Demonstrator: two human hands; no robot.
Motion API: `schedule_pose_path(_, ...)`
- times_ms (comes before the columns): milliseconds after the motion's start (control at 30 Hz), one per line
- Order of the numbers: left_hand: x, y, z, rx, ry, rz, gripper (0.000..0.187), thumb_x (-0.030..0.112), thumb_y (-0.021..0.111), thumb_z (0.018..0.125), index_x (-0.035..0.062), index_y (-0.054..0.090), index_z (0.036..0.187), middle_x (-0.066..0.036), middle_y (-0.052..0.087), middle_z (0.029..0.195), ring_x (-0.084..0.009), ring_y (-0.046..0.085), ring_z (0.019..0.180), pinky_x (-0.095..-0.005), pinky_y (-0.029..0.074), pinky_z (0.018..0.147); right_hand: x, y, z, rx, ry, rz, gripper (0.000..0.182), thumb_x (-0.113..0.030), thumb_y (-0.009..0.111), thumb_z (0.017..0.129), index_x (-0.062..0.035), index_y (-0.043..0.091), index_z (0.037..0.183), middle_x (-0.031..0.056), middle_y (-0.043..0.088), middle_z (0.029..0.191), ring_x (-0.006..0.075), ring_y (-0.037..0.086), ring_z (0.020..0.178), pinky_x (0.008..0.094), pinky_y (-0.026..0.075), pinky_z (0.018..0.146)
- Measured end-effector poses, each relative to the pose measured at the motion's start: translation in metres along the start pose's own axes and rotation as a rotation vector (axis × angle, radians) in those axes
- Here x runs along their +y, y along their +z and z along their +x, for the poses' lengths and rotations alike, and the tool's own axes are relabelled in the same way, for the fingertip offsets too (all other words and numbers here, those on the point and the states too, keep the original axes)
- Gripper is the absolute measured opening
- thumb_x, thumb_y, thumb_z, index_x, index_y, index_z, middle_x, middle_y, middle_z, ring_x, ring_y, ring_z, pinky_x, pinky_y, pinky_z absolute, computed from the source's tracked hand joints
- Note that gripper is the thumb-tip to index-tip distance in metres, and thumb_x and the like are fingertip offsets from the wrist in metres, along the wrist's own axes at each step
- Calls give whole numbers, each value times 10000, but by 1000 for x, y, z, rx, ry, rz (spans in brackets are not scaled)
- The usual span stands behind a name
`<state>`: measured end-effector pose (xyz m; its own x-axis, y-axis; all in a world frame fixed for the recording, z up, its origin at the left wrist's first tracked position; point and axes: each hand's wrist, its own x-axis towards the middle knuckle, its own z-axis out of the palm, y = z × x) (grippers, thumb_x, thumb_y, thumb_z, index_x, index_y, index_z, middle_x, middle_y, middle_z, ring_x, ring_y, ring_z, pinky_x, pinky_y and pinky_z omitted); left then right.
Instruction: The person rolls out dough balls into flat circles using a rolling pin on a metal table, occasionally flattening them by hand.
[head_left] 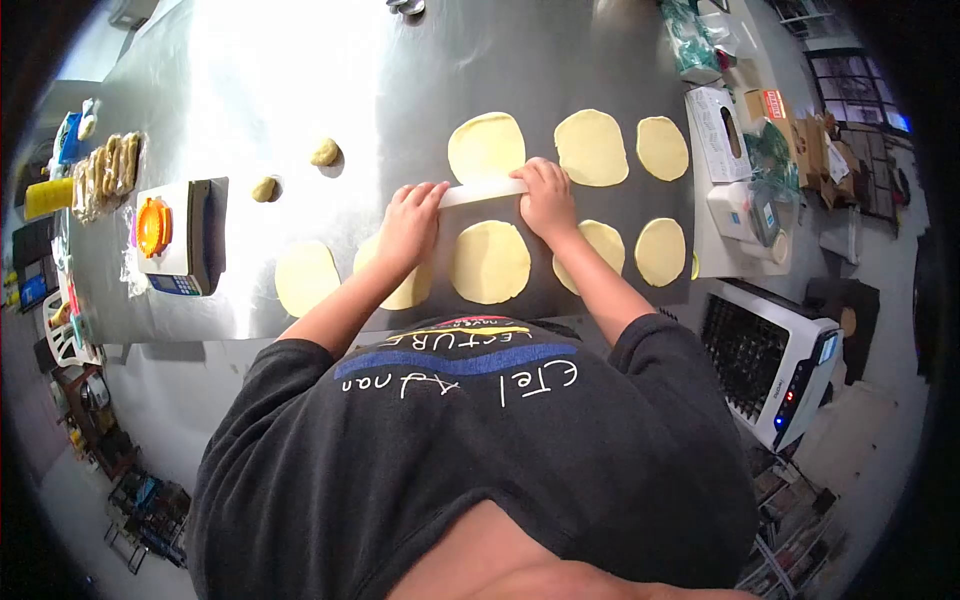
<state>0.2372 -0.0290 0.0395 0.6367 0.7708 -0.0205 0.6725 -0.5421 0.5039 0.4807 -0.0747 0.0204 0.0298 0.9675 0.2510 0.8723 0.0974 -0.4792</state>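
A white rolling pin (482,192) lies across the near edge of a flat dough round (486,146). My left hand (412,218) has its fingers closed over the pin's left end. At the other end, my right hand (547,200) grips the pin in the same way. Just nearer to me is another rolled round (490,262), between my forearms. My left forearm partly covers a dough round (408,288), and my right forearm crosses one more (603,250). Farther right are several more flat rounds, such as this dough disc (591,148).
Two small dough balls (324,152) sit on the metal table (300,60), left of my hands. Beyond them stands a scale (175,230) bearing an orange dough press (153,228). Bagged goods (108,175) lie far left. Boxes (718,135) and an air cooler (770,360) are right.
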Motion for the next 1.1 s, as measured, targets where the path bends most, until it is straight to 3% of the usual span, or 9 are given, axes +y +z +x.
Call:
schedule_pose_path(67,-2,-1,7,98,19,-60,462,-23,535,787,42,511,1244,-174,564,1161,-343,490,1112,-451,389,961,4,-3,14,3,-26,18,302,24,497,679,-110,602,929,67,534,948,277,508,961,410,406,882)
schedule_pose_path(200,3,13,6,85,-101,-60,459,13,530,811,6,481,1267,-204,519,1238,-378,447,1181,-472,352,1011,13,0,41,-145,-59,-44,343,-49,519,684,-130,534,1016,85,488,1004,287,456,1025,410,388,849)
schedule_pose_path(267,0,24,8,197,-96,48,465,127,488,878,-41,429,1307,-242,415,1361,-408,344,1294,-502,260,1082,8,6,49,-109,-76,-128,354,-83,522,701,-137,510,1050,86,490,1014,284,459,1025,412,374,866)
schedule_pose_path(367,-8,25,26,204,-192,182,533,259,403,934,-79,368,1344,-254,286,1456,-394,209,1384,-514,152,1125,2,18,77,-123,-58,-229,369,-153,519,739,-146,468,1105,87,489,1036,278,462,1030,424,343,897)
schedule_pose_path(433,-20,24,50,189,-263,234,549,317,415,936,-59,407,1337,-224,302,1463,-375,205,1396,-504,149,1127,4,27,106,-170,-29,-248,373,-190,512,760,-149,451,1126,88,487,1047,275,463,1035,434,327,913)
schedule_pose_path(533,-46,17,81,285,-380,256,596,335,389,940,-77,347,1368,-236,269,1476,-371,153,1410,-499,115,1134,10,45,149,-189,-57,-260,372,-224,496,784,-155,430,1144,90,488,1056,274,465,1035,442,314,921)
schedule_pose_path(700,-73,0,111,414,-456,212,605,333,418,929,-75,341,1369,-247,259,1476,-394,149,1405,-504,121,1132,12,65,195,7,-120,-206,378,-230,488,794,-169,415,1160,87,477,1079,274,456,1016,429,312,931)
schedule_pose_path(833,-69,-1,105,412,-398,168,556,331,440,926,-24,400,1351,-244,297,1459,-398,187,1393,-546,136,1115,16,65,197,140,-153,-126,386,-221,509,785,-179,432,1161,71,472,1058,272,450,995,430,316,932)
schedule_pose_path(1100,-15,20,52,179,-137,159,527,340,432,938,24,416,1359,-192,333,1456,-320,248,1391,-530,118,1127,13,22,92,8,-84,-122,415,-175,535,736,-152,452,1142,68,482,1053,269,462,1010,438,331,906)
